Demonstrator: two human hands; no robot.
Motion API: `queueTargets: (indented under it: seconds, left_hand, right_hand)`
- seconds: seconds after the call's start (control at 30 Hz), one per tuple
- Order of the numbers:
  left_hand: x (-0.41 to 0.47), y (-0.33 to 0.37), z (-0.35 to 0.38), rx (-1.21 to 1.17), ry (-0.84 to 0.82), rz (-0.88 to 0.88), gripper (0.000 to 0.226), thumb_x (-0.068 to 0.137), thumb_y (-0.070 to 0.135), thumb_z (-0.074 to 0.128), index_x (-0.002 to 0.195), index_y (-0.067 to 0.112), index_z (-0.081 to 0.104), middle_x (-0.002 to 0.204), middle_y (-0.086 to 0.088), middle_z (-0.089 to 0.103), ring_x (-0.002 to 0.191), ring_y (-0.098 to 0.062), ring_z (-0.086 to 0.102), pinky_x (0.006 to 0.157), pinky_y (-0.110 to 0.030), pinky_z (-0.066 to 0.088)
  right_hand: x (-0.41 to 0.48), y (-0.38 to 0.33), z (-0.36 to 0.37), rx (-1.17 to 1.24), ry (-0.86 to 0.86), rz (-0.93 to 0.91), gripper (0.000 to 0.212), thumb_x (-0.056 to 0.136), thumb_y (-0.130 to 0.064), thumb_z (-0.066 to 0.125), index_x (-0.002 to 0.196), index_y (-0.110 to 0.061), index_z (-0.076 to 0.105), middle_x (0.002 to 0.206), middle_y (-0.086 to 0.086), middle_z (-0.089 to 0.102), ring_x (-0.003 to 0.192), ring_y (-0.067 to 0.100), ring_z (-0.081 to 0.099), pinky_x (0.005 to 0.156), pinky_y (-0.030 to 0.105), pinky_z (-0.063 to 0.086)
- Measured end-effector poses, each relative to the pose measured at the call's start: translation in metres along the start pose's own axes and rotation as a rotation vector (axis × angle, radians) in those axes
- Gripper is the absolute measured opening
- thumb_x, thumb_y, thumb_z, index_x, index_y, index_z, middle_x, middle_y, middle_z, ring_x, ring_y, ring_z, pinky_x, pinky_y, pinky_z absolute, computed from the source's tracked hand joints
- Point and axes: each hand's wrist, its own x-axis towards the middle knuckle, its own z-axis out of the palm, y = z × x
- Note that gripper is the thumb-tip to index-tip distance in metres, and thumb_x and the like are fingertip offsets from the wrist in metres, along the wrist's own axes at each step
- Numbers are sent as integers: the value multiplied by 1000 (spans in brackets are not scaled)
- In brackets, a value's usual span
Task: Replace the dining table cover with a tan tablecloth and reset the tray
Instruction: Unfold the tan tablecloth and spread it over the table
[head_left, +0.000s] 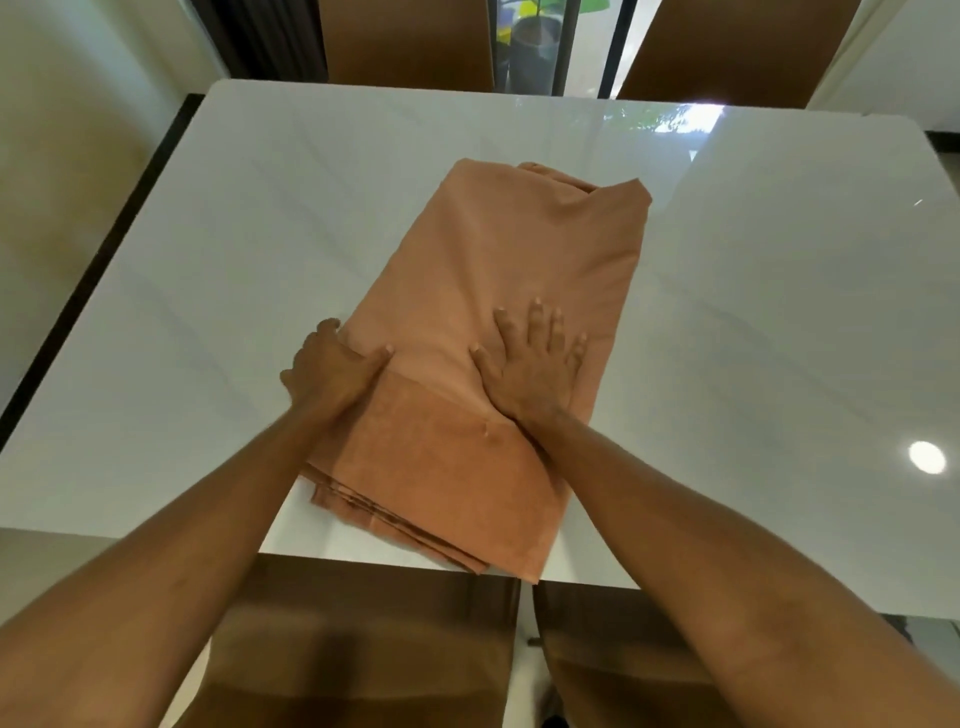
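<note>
Currently, the right hand (530, 364) lies flat and palm-down on the tan tablecloth (493, 322), fingers spread and fully extended, pressing on the fabric without gripping it. The left hand (332, 371) sits at the cloth's left edge: the thumb rests on top of the fabric and the fingers curl down along the side fold; whether they reach under the layers cannot be determined.

The tablecloth is folded into a long, multi-layer rectangle, set at a slight diagonal. Its colour is an even orange-tan. The near portion shows a wide hem band with a coarser texture, and stacked layer edges are visible along the near left corner. The far end is thicker, with a rumpled fold at the right corner. The near corner reaches the table's near edge.

The cloth rests on a glossy white table (208, 249), near its centre. Brown chairs (410, 47) stand at the far side, and two more are tucked in at the near side.
</note>
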Motion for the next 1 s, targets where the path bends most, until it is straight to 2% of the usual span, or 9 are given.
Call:
queueTargets:
  seconds: [0.13,0.3,0.4,0.47,0.57,0.67,0.8,0.87,1.0]
  left_hand:
    - [6,-8,-4,-112,-14,67,69,78,70,66,119,14,57,113,-4,66,94,-24,62,74,-36,46]
    - [10,-7,-23,-88,109,132,41,85,46,67,111,16,58,97,6,60,80,-17,56,69,-31,44]
    - [13,7,-39,-234,-3,127,23,86,31,62,106,21,59,93,14,61,79,-13,60,63,-24,42]
    - [12,24,-49,-305,-78,194,23,87,28,58,109,21,61,99,10,65,87,-13,63,65,-23,44]
    - [3,60,-61,-308,-92,340,36,89,29,60,124,19,60,117,2,66,101,-18,62,84,-33,51]
    - [-14,95,-64,-291,-16,556,11,90,23,58,98,22,65,92,12,66,81,-1,59,67,-17,44]
    - [-33,123,-60,-366,-41,647,28,92,19,55,66,15,65,63,7,62,61,-5,56,54,-17,37]
    - [-35,132,-58,-414,-52,592,38,89,17,55,52,19,46,49,7,47,47,-5,43,47,-18,30]
    - [-44,170,-48,-481,-115,516,45,88,18,59,47,23,43,40,14,42,43,-4,40,46,-22,30]
  right_hand:
    - [25,1,-2,-73,-37,-77,77,87,-83,14,156,-48,11,170,0,-4,155,29,-7,118,62,-14]
    - [75,-19,-19,-139,-216,-184,85,82,-89,14,156,-50,0,168,-2,-17,154,28,-17,117,63,-15]
    - [80,-35,-31,-100,-313,-154,92,76,-93,17,156,-49,3,167,0,-19,153,32,-20,115,66,-16]
    - [84,-50,-45,-27,-381,-142,94,76,-92,20,157,-45,16,169,5,-4,154,39,-6,119,67,-5]
    - [92,-82,-82,588,-497,-34,83,90,-74,43,158,-30,26,161,1,31,145,29,35,111,48,36]
    - [94,-108,-110,886,-413,51,81,91,-56,61,157,-35,20,144,-2,48,117,22,57,85,44,53]
    - [107,-102,-128,579,-180,-137,75,90,-20,66,154,-27,27,143,3,45,107,17,52,73,26,48]
    - [111,-83,-138,608,-95,-85,71,86,-19,70,148,-29,37,130,-2,50,103,17,56,68,25,53]
    - [106,-34,-157,682,87,-109,23,91,-24,59,114,-26,61,109,-3,62,99,16,63,76,30,59]
